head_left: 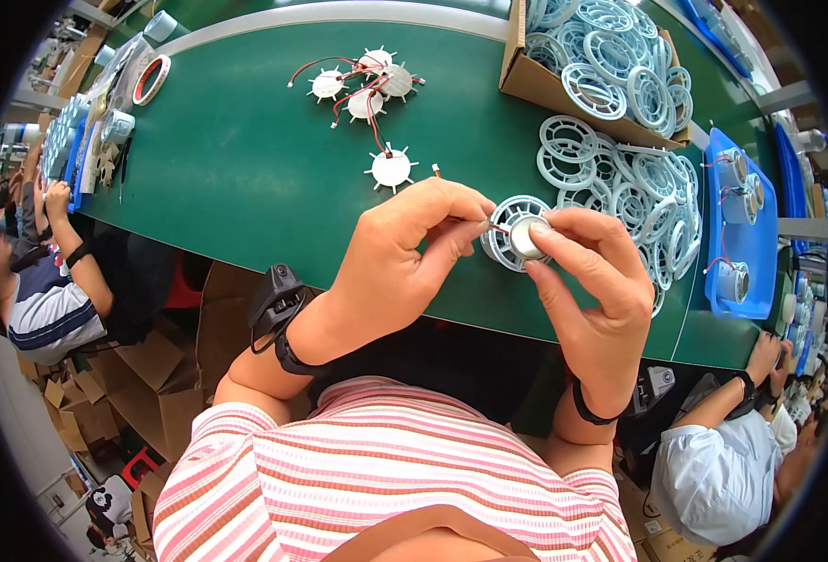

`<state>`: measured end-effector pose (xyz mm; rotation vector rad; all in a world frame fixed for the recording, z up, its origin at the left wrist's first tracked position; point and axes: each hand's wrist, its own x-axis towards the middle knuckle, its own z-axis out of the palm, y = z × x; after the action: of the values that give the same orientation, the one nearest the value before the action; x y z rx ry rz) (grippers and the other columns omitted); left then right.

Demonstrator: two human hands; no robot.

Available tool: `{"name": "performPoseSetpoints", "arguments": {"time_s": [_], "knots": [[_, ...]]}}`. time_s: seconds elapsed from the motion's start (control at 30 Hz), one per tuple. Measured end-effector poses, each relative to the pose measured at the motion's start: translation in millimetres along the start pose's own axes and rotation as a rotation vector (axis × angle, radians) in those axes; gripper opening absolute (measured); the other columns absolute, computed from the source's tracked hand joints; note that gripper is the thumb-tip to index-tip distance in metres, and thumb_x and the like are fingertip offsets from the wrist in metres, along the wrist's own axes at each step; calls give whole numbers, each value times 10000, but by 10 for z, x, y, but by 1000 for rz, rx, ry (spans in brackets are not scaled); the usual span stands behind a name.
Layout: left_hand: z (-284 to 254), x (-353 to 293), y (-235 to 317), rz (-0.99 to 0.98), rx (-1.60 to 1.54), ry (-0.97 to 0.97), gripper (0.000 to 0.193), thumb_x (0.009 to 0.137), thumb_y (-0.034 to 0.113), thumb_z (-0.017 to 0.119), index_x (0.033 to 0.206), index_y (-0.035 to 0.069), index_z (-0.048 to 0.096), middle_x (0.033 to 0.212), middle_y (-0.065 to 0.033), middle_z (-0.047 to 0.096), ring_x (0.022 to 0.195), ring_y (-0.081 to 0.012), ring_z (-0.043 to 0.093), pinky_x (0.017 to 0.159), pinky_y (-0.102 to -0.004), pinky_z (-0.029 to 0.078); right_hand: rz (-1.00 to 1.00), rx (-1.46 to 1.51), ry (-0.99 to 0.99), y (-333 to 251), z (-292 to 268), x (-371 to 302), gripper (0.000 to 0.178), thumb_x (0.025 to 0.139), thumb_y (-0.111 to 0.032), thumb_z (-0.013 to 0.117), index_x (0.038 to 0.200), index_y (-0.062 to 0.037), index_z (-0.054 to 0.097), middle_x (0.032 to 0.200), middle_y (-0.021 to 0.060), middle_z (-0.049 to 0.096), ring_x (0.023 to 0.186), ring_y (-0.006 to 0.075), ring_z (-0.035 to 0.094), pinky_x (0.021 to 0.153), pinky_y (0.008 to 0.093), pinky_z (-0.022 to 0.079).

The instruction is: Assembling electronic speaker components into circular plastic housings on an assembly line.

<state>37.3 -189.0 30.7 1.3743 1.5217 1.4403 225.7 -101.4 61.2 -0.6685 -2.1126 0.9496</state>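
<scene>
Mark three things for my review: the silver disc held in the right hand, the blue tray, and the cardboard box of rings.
Silver disc (523,238), head view: its uncovered face.
Blue tray (759,253), head view: a bare part of its floor.
Cardboard box (540,87), head view: its near wall.

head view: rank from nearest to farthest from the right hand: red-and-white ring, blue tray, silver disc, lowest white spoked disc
From the right hand:
1. silver disc, pinched in its grip
2. blue tray, to its right
3. lowest white spoked disc, upper left
4. red-and-white ring, far left
</scene>
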Motion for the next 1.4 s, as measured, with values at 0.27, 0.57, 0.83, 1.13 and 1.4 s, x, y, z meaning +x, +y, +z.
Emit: {"name": "performPoseSetpoints", "arguments": {"time_s": [0.27,0.57,0.83,1.13,1.4], "knots": [[49,10,4,-48,-10,-110,34,967,-55,584,993,-43,564,1238,-179,686,824,-103,654,709,-265,566,19,-20,-21,-24,-1,-1,347,750,116,775,1069,-22,759,1070,110,677,890,219,688,741,305,574],[221,-102,-179,55,-51,77,117,883,-59,654,928,-15,555,1165,-166,714,671,-131,655,607,-266,560,-42,-224,-70,-77,-13,-23,336,744,65,794,1064,-35,764,1055,116,680,930,283,666,779,356,542],[103,-93,-148,67,0,-69,92,929,-94,596,984,-49,537,1254,-227,675,901,-148,719,749,-268,604,20,-104,-41,-73,46,-82,345,742,49,805,1072,-48,774,1066,121,679,980,282,661,849,365,529],[91,-99,-158,78,-35,-87,100,934,-93,592,991,-47,523,1252,-239,674,929,-147,710,766,-266,593,16,-162,-20,-25,76,-167,342,752,19,813,1081,-68,781,1095,105,693,1063,295,645,910,382,522],[160,-125,-224,25,-113,-27,130,889,-84,635,966,-28,546,1213,-217,689,794,-141,696,699,-269,589,-80,-491,-1,-75,89,-317,334,796,-56,811,1121,-129,777,1294,111,643,1215,343,566,1025,436,460]]}}
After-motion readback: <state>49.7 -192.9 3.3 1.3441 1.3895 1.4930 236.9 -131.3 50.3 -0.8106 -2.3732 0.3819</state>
